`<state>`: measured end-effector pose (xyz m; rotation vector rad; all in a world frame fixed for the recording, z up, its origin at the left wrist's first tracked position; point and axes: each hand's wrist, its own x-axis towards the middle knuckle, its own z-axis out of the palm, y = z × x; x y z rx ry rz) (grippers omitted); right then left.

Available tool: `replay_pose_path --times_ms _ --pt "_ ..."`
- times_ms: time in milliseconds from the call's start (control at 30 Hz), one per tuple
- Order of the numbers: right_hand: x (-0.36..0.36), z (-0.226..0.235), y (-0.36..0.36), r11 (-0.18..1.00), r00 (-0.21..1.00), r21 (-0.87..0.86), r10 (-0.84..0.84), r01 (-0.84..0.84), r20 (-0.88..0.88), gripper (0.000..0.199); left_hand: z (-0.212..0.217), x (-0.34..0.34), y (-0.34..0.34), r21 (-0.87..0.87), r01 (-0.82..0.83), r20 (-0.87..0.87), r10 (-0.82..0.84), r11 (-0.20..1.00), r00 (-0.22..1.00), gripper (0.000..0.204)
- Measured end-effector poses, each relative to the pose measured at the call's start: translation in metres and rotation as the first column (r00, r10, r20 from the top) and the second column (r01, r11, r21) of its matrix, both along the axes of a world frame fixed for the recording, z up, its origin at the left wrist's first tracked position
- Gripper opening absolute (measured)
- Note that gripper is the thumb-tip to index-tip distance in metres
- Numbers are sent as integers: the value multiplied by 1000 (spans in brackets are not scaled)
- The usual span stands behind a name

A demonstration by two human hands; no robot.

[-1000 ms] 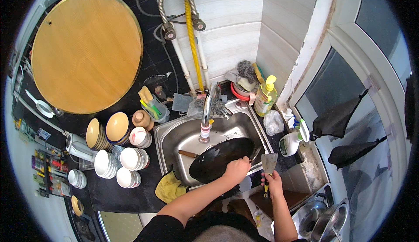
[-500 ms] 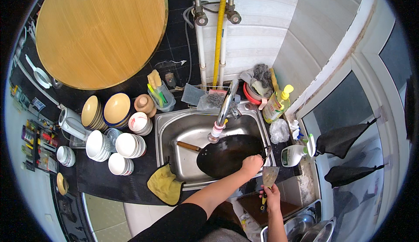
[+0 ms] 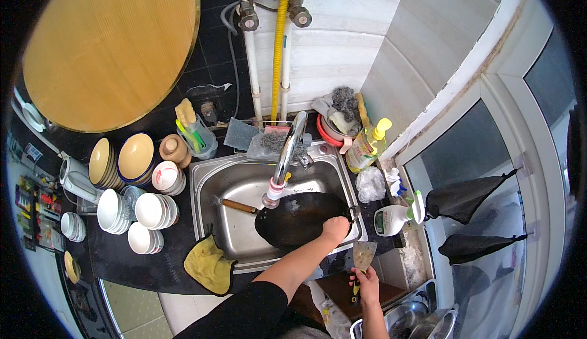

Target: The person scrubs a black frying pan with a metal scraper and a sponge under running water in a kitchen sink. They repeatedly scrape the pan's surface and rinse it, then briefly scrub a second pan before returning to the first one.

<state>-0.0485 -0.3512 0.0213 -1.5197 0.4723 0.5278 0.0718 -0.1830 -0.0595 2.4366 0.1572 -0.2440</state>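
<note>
My left hand is closed inside the right part of a dark wok, close to its side handle. Whatever its fingers hold is hidden from above. The wok sits in a steel sink, its wooden handle pointing left. In my right hand is a scraper with a flat metal blade and a yellow-and-black handle, held blade up, just in front of the sink's right front corner. A chrome faucet reaches over the wok.
A yellow cloth hangs over the counter edge left of the sink. Stacked white bowls and tan bowls crowd the left counter. Soap bottle and spray bottle stand on the right. Metal basins lie below my right arm.
The whole view has shifted, so the scene sits further left. My left hand stays in the wok, and my right hand still holds the scraper in about the same place.
</note>
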Motion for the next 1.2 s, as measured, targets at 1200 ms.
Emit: replay_pose_path --times_ms 1200 --pt "233 -64 265 973 953 -40 -213 227 217 32 20 -93 214 -831 -497 -549 219 -251 807 60"
